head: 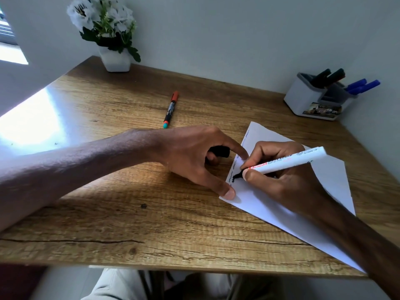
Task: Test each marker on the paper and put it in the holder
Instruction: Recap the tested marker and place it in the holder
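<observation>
My right hand (281, 182) grips a white marker (298, 159) with its black tip on the sheet of paper (329, 176), where a thick black squiggle sits below several thinner test marks along the left edge. My left hand (194, 156) presses the paper's left edge with thumb and forefinger, and its curled fingers hold a black cap (220, 151). A black marker with a red cap (171, 109) lies on the table beyond my left hand. The white and grey holder (303, 98) stands at the back right with black and blue markers in it.
A white pot of white flowers (115, 59) stands at the back left of the wooden table (129, 224). Walls close in behind and to the right of the table. Bright light glares on the table's left part.
</observation>
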### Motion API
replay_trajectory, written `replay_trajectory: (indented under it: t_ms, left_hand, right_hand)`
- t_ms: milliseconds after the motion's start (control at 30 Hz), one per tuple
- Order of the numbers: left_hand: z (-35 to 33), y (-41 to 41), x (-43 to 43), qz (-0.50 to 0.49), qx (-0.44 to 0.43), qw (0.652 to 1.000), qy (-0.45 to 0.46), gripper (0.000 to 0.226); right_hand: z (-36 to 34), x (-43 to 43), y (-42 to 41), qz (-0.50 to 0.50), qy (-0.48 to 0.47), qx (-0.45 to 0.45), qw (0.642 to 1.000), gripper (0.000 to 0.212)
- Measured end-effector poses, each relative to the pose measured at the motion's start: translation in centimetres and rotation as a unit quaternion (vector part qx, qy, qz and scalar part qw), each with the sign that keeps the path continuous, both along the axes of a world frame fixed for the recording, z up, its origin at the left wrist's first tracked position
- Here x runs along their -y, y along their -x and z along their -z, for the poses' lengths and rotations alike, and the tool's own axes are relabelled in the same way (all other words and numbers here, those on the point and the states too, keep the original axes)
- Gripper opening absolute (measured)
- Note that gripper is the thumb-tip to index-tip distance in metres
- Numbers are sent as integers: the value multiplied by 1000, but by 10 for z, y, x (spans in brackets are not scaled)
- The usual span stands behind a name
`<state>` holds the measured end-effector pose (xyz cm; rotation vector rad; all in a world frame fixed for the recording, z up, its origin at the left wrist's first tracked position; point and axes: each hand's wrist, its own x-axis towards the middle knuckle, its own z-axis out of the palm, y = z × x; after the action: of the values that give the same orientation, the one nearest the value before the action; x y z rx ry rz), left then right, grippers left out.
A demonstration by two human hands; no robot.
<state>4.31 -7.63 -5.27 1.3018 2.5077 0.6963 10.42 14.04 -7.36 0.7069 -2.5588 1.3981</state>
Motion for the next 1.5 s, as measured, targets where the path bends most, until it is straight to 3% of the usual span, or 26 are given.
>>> replay_trajectory:
  t_ms: [1033, 1333, 1500]
  left_hand:
    - [-3, -2, 0, 16, -14, 1000, 10, 79]
    - [1, 2, 2, 4, -10, 1000, 26, 79]
    - [-2, 2, 5, -45, 99, 991, -80, 55]
  right_hand:
    - [2, 1, 5, 55, 7, -23, 998, 13]
    - [0, -2, 7, 79, 194, 58, 976, 15]
    - [-3, -8, 7, 92, 196, 26, 976, 8]
